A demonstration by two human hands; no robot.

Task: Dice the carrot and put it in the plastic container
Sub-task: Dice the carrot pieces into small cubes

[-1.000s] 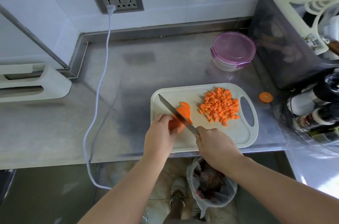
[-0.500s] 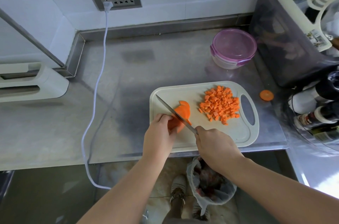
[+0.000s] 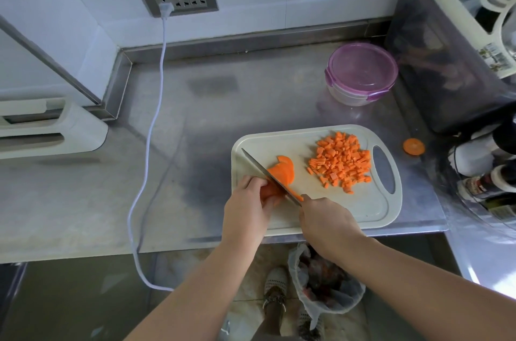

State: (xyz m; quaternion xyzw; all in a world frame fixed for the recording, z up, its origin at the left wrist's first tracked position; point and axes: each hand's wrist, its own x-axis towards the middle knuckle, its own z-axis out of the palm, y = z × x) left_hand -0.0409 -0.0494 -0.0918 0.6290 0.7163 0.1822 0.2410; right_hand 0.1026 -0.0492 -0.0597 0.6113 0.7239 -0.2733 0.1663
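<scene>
Left hand (image 3: 245,206) grip is clamping the carrot (image 3: 268,191) on the cutting board's (image 3: 349,206) near-left corner, right hand (image 3: 326,225) is grasping the knife (image 3: 265,170) mid-slice — I'd be tucking fingertips (image 3: 250,182) back and spacing slices evenly.

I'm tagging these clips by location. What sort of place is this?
Probably a kitchen, perhaps a commercial one: a stainless steel countertop, a cutting board with diced carrot where a knife slices more carrot, and bottles at the right edge.

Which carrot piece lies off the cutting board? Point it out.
The round carrot slice on the counter, right of the cutting board; the rest sits on it.
</scene>
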